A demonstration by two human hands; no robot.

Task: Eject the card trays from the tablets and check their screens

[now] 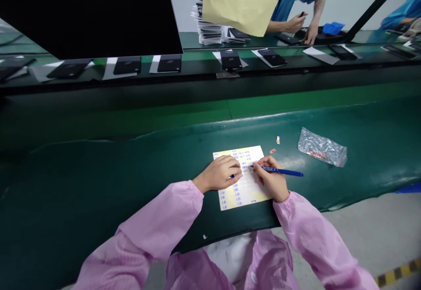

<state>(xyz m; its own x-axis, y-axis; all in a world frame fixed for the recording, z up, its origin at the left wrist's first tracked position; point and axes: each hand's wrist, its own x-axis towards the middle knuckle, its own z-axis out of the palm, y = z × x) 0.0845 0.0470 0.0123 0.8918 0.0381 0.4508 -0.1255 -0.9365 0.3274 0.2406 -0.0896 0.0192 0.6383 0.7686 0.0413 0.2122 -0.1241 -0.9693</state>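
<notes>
A pale yellow sheet of small labels (248,189) with blue handwriting lies on the dark green mat (98,185) in front of me. My left hand (219,172) rests on the sheet's left side, fingers curled, with a small blue piece, perhaps a pen cap, at its fingertips. My right hand (272,179) is closed round a blue pen (283,171), whose tip touches the sheet near its upper middle. Both arms wear pink sleeves.
A clear plastic bag (322,146) and two tiny loose labels (275,145) lie right of the sheet. Behind, a conveyor (197,68) carries several black phones on white sheets. A person in blue (302,1) works across it beside a paper stack (208,27).
</notes>
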